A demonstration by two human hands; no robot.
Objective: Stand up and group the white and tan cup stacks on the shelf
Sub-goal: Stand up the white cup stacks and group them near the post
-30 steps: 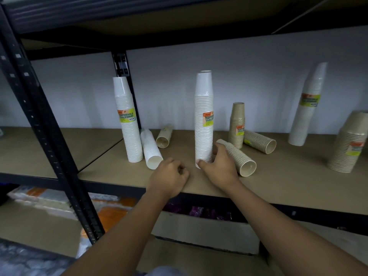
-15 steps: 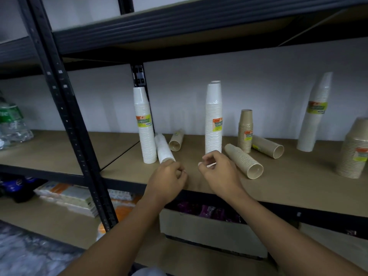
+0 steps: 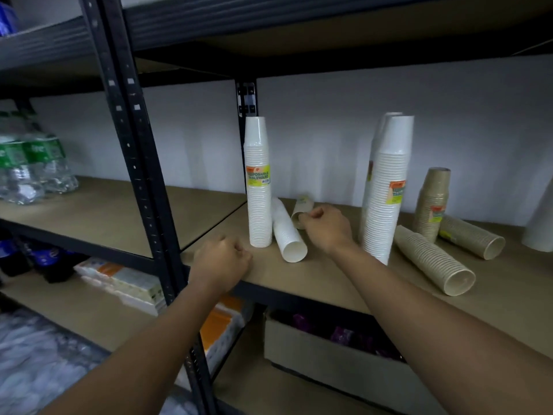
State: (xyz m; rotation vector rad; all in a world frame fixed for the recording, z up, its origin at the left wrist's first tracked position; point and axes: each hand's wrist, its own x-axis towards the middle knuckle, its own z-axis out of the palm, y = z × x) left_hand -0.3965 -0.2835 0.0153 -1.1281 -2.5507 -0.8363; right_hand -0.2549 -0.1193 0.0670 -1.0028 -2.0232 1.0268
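On the brown shelf board [image 3: 326,283] a tall white cup stack [image 3: 258,187] stands upright, with a short white stack [image 3: 288,235] lying against its base. A small tan stack [image 3: 303,205] lies behind that. My right hand [image 3: 327,226] hovers with curled fingers beside this tan stack's mouth, the thumb at its rim, holding nothing I can see. Curled into a fist, my left hand [image 3: 223,259] rests on the shelf's front edge. To the right stands another tall white stack [image 3: 386,190], then an upright tan stack [image 3: 432,202] and two tan stacks lying down [image 3: 434,259] [image 3: 472,238].
A black metal upright [image 3: 134,145] divides the shelving just left of my left hand. Packed water bottles [image 3: 27,172] sit on the left bay. Another white stack [image 3: 541,229] shows at the right edge. A cardboard box [image 3: 329,354] sits on the lower shelf.
My right hand left the base of the tall white stack and moved left to the small tan stack. The view swung left and closer. My left hand stayed curled at the shelf edge.
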